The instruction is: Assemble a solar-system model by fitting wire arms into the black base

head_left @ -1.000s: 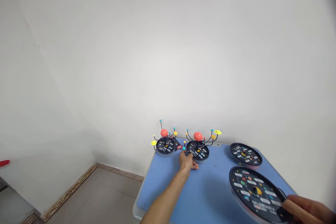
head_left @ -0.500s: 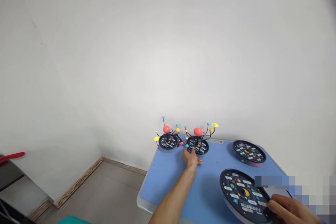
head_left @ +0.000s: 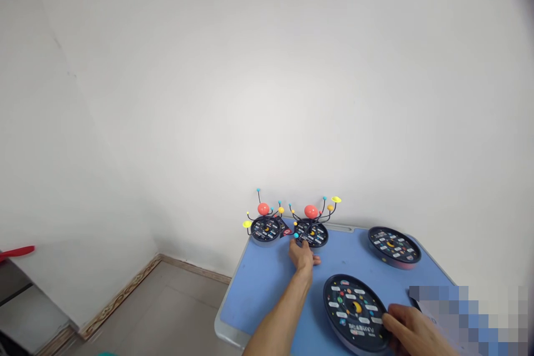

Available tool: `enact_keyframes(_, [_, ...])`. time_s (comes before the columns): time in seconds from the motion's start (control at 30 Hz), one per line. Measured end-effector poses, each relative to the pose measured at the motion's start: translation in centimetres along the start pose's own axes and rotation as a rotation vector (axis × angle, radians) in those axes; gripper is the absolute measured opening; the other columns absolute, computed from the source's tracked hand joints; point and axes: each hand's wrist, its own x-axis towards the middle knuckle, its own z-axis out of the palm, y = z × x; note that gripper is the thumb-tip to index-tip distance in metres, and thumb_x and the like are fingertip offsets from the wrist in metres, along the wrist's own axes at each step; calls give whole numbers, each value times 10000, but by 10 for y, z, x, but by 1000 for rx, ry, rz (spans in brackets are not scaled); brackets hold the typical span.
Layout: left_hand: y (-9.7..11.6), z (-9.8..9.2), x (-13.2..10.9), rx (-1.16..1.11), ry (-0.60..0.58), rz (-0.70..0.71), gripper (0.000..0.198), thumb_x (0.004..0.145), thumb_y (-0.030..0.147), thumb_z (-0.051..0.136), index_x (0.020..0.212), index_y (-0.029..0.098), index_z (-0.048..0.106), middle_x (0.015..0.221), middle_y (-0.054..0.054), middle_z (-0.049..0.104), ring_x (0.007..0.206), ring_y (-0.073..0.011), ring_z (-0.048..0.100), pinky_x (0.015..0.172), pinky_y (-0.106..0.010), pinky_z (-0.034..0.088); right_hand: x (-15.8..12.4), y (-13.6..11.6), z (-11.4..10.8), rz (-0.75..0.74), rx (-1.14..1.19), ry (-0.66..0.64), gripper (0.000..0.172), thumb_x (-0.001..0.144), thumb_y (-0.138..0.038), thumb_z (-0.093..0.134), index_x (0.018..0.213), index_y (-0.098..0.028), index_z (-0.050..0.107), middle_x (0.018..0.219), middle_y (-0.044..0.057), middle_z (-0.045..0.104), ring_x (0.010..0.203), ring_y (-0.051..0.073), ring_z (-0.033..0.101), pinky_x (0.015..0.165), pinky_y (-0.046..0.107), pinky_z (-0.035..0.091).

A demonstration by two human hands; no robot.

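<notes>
My left hand (head_left: 301,256) is stretched forward, its thumb and fingers closed at the front rim of a solar system model (head_left: 311,233). That model has a round black base, a red ball in the middle and small coloured balls on curved black arms. My right hand (head_left: 411,328) pinches the right edge of a round black base (head_left: 354,311) with printed planets and white labels. This base bears no ball or arms and is tilted toward me. Another solar system model (head_left: 266,229) stands at the back left, beside the first.
A further round base (head_left: 394,246) without arms lies at the back right of the blue table (head_left: 258,289). A dark printed card (head_left: 284,227) lies between the two models. White wall rises behind the table. A red object (head_left: 17,253) lies far left.
My right hand has brought the plain round base leftward, toward the middle of the table. My left hand stays at the model's front rim. The view has shifted slightly.
</notes>
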Motion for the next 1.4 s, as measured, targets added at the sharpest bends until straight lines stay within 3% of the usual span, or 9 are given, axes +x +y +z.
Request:
enact_keyframes(0.23, [6, -15, -17, 25, -77, 4, 441, 874, 331, 589, 1232, 98, 478, 641, -3, 585, 422, -146, 607, 477, -286, 551, -1, -17, 3, -26, 42, -45, 332, 837, -135, 359, 521, -222, 412, 394, -1, 600, 298, 122, 544, 338, 196, 373])
enact_keyframes(0.43, [-6, -82, -53, 123, -252, 161, 375, 783, 314, 704, 1091, 113, 628, 946, -97, 668, 715, -161, 670, 699, -280, 557, 3, -30, 15, -79, 70, -80, 272, 830, -143, 378, 575, -211, 444, 498, 4, 629, 369, 134, 591, 379, 213, 418])
enact_keyframes(0.53, [-19, -119, -70, 241, -374, 371, 708, 681, 325, 796, 1308, 133, 526, 1253, -155, 598, 1104, -250, 597, 959, -334, 473, 1, -33, 21, -83, -97, -53, 276, 898, -246, 381, 665, -189, 516, 589, 47, 667, 438, 172, 633, 426, 249, 443])
enact_keyframes(0.63, [-25, -140, -83, 424, -501, 515, 1063, 586, 334, 862, 1479, 179, 307, 1473, -152, 421, 1367, -305, 369, 1127, -419, 302, -8, -40, 21, -241, -409, 193, 348, 899, -459, 475, 971, -149, 617, 879, 151, 721, 786, 296, 704, 651, 358, 517])
enact_keyframes(0.73, [-25, -141, -92, 569, -575, 633, 1196, 534, 355, 887, 1512, 190, 219, 1539, -149, 320, 1429, -327, 252, 1166, -469, 214, -15, -55, 24, -461, -544, 267, 801, 716, -585, 684, 1360, -162, 464, 1374, 229, 512, 1253, 399, 484, 918, 470, 459])
enact_keyframes(0.8, [-25, -135, -94, 617, -569, 680, 1228, 504, 348, 899, 1511, 195, 212, 1542, -151, 310, 1430, -338, 243, 1170, -483, 202, -16, -67, 29, -517, -592, 139, 1076, 583, -618, 770, 1454, -136, 362, 1498, 260, 341, 1364, 432, 324, 1015, 503, 386])
enact_keyframes(0.87, [-27, -129, -93, 635, -555, 691, 1246, 484, 321, 906, 1508, 198, 208, 1529, -153, 331, 1422, -343, 259, 1170, -488, 203, -13, -77, 34, -509, -654, 21, 1163, 523, -590, 812, 1469, -101, 345, 1495, 292, 315, 1358, 457, 315, 1049, 513, 343])
enact_keyframes(1.13, [-36, -126, -89, 599, -530, 655, 1171, 547, 243, 861, 1505, 181, 191, 1459, -152, 434, 1358, -311, 376, 1123, -448, 300, -4, -84, 32, -525, -569, -23, 926, 531, -448, 816, 1351, -160, 495, 1238, 188, 542, 1059, 373, 582, 909, 465, 445])
enact_keyframes(1.4, [-35, -125, -87, 671, -537, 666, 1203, 533, 242, 869, 1515, 148, 181, 1465, -166, 437, 1349, -323, 379, 1121, -476, 300, 13, -69, -4, -385, 246, -264, 819, 654, -543, 722, 1346, -181, 476, 1223, 116, 629, 1122, 303, 586, 930, 419, 498])
